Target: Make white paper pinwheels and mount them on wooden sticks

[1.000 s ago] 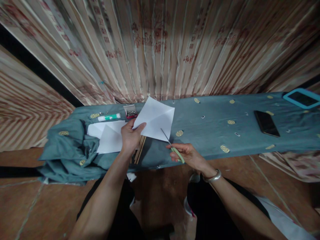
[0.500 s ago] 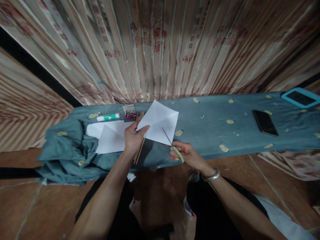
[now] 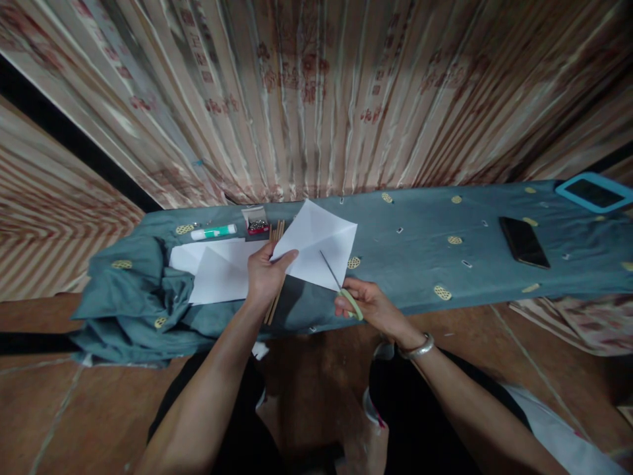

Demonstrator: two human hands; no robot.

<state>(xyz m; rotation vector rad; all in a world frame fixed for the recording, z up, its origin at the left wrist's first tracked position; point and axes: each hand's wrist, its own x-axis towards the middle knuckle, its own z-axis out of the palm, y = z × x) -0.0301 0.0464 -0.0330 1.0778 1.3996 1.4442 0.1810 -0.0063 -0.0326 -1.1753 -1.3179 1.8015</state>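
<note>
My left hand pinches the left corner of a white square sheet of paper, thumb on top, and holds it raised above the cloth. Faint fold lines cross the sheet. A pair of scissors with light green handles is gripped in my right hand, fingers in the loops. One dark blade lies over the paper, running from its lower right corner toward the middle; the other blade is hidden, apparently beneath the sheet. Under and beside my left hand lie thin wooden sticks and more white paper.
A glue stick and a small open box of metal pins or tacks lie at the back left. To the right are a black phone and a blue-framed tablet. The green cloth is bunched at the left end.
The right corner of the paper has shifted slightly to the right and down. Both hands and the scissors stay almost in place.
</note>
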